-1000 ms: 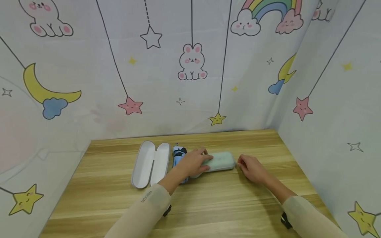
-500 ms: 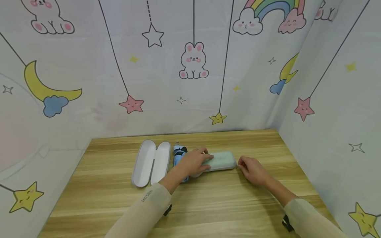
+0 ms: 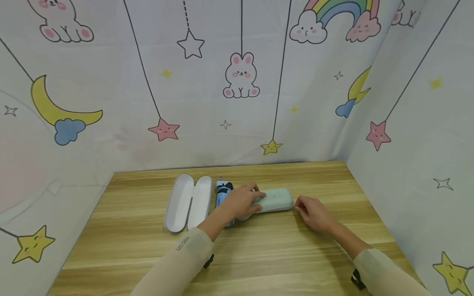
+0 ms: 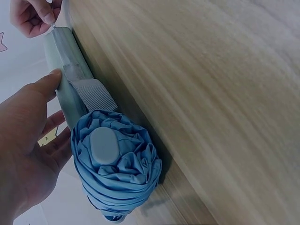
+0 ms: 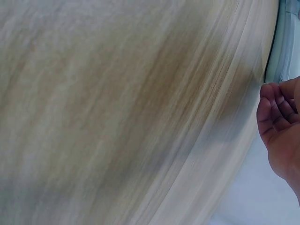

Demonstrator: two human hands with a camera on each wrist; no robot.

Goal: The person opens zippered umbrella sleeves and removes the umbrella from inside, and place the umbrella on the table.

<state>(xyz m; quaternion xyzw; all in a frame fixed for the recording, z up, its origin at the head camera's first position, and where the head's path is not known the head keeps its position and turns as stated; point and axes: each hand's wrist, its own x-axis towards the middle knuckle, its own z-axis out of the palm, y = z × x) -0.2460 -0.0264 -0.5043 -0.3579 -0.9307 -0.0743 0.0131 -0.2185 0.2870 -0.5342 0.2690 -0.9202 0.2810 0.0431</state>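
Observation:
A mint-green zip case (image 3: 275,200) lies on the wooden table, its long side running left to right. My left hand (image 3: 242,201) grips its left part, thumb at the near side and fingers over the top. In the left wrist view, a grey ribbed strap (image 4: 96,93) shows at the case's near end. At the opposite end my right hand (image 3: 314,213) pinches a small zipper pull (image 4: 53,26) between thumb and curled fingers. The right wrist view has this hand at the edge of the case (image 5: 283,42). Beside my left wrist is a folded blue umbrella (image 4: 117,164), partly hidden in the head view.
An open white glasses case (image 3: 179,203) lies to the left of the umbrella on the table (image 3: 274,255). A white curtain (image 3: 207,152) printed with rabbits and stars hangs behind the table and along its sides.

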